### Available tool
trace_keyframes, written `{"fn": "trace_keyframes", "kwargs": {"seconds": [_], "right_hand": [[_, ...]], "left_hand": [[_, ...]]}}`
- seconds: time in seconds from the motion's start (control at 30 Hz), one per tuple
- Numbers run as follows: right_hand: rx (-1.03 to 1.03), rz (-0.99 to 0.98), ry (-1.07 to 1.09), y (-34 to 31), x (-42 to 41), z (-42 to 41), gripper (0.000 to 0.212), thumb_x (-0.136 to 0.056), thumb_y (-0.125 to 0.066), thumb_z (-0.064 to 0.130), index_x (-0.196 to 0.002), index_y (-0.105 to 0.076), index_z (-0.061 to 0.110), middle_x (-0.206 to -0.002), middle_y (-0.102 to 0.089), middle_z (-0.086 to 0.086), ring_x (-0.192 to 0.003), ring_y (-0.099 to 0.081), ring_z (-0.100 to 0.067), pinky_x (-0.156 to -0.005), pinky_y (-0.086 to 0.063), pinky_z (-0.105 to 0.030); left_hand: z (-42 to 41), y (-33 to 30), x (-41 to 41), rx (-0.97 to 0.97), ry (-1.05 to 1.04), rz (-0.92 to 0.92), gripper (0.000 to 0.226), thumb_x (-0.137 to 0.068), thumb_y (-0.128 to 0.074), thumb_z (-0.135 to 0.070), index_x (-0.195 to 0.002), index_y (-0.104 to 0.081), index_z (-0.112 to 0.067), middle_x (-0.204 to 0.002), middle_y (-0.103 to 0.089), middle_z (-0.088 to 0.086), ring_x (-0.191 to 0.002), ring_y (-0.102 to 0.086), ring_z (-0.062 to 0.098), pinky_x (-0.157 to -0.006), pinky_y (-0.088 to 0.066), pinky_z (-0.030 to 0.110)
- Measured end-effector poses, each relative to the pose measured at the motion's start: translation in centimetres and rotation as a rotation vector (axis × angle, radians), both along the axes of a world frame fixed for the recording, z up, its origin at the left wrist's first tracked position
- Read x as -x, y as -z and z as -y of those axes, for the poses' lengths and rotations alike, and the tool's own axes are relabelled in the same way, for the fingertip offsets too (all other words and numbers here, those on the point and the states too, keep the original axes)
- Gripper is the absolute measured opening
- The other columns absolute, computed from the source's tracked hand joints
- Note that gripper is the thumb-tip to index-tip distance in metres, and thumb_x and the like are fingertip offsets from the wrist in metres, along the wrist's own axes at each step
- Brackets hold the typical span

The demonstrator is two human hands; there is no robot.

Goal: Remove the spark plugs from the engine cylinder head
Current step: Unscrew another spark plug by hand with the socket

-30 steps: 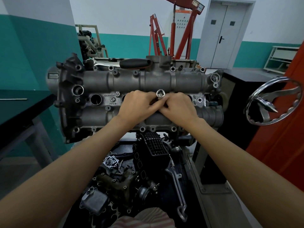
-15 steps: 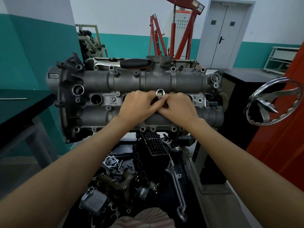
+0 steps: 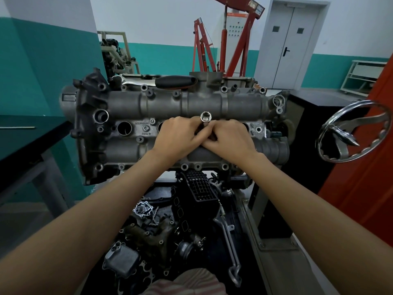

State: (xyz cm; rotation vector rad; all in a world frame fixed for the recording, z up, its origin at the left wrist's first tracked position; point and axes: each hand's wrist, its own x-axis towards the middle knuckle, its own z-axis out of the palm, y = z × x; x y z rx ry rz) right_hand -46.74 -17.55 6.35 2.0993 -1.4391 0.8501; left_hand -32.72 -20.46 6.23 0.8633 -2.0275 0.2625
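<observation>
Teal-walled workshop; cylinder head (image 3: 148, 111) mounted on stand. Spark plug socket (image 3: 205, 118) is pinched by left hand (image 3: 178, 136) and right hand (image 3: 230, 139).

Walls (image 3: 148, 22) white above, teal below. Grey double door (image 3: 291, 45) at back right, red engine hoist (image 3: 234, 39) beside it, dark workbench (image 3: 25, 137) left, shelf rack (image 3: 365, 75) far right.

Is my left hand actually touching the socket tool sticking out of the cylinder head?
Touching. The head view shows the left hand with fingers wrapped against the socket tool just below its open end.
</observation>
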Motion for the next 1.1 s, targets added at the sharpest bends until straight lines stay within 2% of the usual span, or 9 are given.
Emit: {"fn": "trace_keyframes", "kwargs": {"seconds": [0.17,0.27,0.47,0.63,0.7,0.8,0.9,1.0,1.1], "right_hand": [[0.009,-0.022,0.02,-0.03,0.04,-0.1,0.026,-0.088,-0.054,0.027,-0.079,-0.065,0.006,-0.074,-0.067,-0.012,-0.068,-0.059,-0.032,-0.061,-0.024,-0.028],[0.004,-0.006,-0.002,-0.05,-0.08,-0.16,0.023,-0.086,-0.055,0.028,-0.081,-0.061,0.006,-0.076,-0.066,-0.008,-0.067,-0.058,-0.029,-0.061,-0.025,-0.027],[-0.031,0.026,-0.01,-0.04,0.12,0.12,0.036,-0.087,-0.046,0.041,-0.101,-0.057,0.011,-0.083,-0.067,-0.003,-0.075,-0.06,-0.023,-0.064,-0.029,-0.025],[-0.025,0.034,-0.014,-0.21,-0.05,-0.19,0.025,-0.086,-0.057,0.029,-0.082,-0.067,0.007,-0.077,-0.068,-0.012,-0.074,-0.06,-0.032,-0.064,-0.026,-0.027],[-0.02,0.025,-0.022,-0.18,-0.09,-0.3,0.022,-0.086,-0.057,0.024,-0.079,-0.065,0.005,-0.075,-0.067,-0.014,-0.071,-0.059,-0.034,-0.063,-0.025,-0.028],[-0.019,-0.025,0.002,0.03,-0.06,-0.09,0.027,-0.089,-0.048,0.031,-0.092,-0.06,0.007,-0.086,-0.066,-0.008,-0.074,-0.058,-0.028,-0.064,-0.024,-0.027],[-0.016,-0.002,0.012,0.12,0.05,0.1,0.032,-0.089,-0.044,0.036,-0.1,-0.053,0.008,-0.086,-0.066,-0.007,-0.072,-0.059,-0.028,-0.062,-0.025,-0.027],[-0.022,-0.009,0.016,0.01,0.0,0.07,0.033,-0.088,-0.046,0.04,-0.095,-0.056,0.009,-0.08,-0.067,-0.007,-0.071,-0.06,-0.026,-0.063,-0.027,-0.027],[-0.007,-0.006,0.018,-0.1,-0.09,-0.18,0.03,-0.086,-0.056,0.034,-0.081,-0.063,0.005,-0.075,-0.067,-0.012,-0.072,-0.06,-0.031,-0.063,-0.026,-0.028]], "left_hand": [[-0.09,-0.05,-0.08,0.02,0.015,0.0,0.053,-0.086,-0.045,-0.053,-0.062,-0.058,-0.008,-0.05,-0.056,0.008,-0.051,-0.056,0.03,-0.048,-0.032,0.028],[-0.33,-0.08,0.01,0.006,0.031,0.019,0.054,-0.084,-0.034,-0.055,-0.074,-0.055,-0.006,-0.058,-0.058,0.004,-0.054,-0.055,0.027,-0.048,-0.039,0.034],[-0.2,-0.05,0.07,0.014,0.056,-0.01,0.029,-0.089,-0.045,-0.038,-0.067,-0.041,-0.019,-0.055,-0.058,0.009,-0.052,-0.055,0.034,-0.049,-0.028,0.028],[-0.16,-0.1,-0.1,0.013,0.048,-0.007,0.041,-0.087,-0.051,-0.045,-0.057,-0.044,-0.018,-0.047,-0.054,0.009,-0.048,-0.054,0.031,-0.048,-0.03,0.027],[-0.32,-0.19,-0.09,0.007,0.054,-0.004,0.044,-0.088,-0.047,-0.05,-0.06,-0.042,-0.016,-0.049,-0.052,0.004,-0.049,-0.054,0.028,-0.046,-0.034,0.029],[-0.34,-0.13,0.04,0.003,0.052,0.002,0.051,-0.085,-0.033,-0.052,-0.073,-0.053,-0.007,-0.059,-0.055,0.001,-0.054,-0.054,0.027,-0.048,-0.04,0.033],[-0.34,-0.04,0.07,0.044,0.061,-0.011,0.045,-0.085,-0.034,-0.045,-0.08,-0.056,-0.006,-0.068,-0.062,0.006,-0.057,-0.057,0.03,-0.048,-0.035,0.029],[-0.19,0.04,0.04,0.05,0.044,0.006,0.04,-0.09,-0.044,-0.041,-0.071,-0.056,-0.008,-0.059,-0.061,0.008,-0.053,-0.057,0.032,-0.05,-0.027,0.026],[-0.12,-0.01,-0.11,0.018,0.038,0.001,0.051,-0.088,-0.047,-0.048,-0.058,-0.054,-0.008,-0.048,-0.054,0.009,-0.048,-0.053,0.03,-0.049,-0.03,0.027]]}}
